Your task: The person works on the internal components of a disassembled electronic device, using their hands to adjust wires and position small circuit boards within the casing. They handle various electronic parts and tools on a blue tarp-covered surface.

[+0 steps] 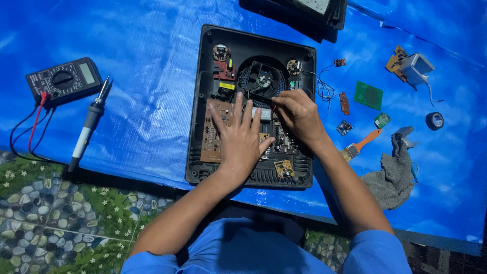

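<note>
**Q:** What are the two hands doing?

**A:** Both rest inside an opened black appliance case (195, 127) lying flat on a blue plastic sheet (137, 61). The left hand (240, 136) is spread wide, fingers flat on a brown circuit board (213, 133), gripping nothing; it seems to press the board down to steady it. The right hand (299, 115) is curled, fingertips pinched at a spot just below the round fan (263, 80). It may hold a small part or wire, but I cannot tell, since the fingers hide it.

**Q:** What lies around the case?

**A:** To the left, well apart, a dark multimeter (65, 79) with red and black leads, and beside it a soldering iron (89, 124). To the right, loose small boards, including a green one (368, 95), an orange-handled brush (361, 144), a grey rag (391, 173) and a roll of tape (435, 121), all spread within arm's reach.
</note>
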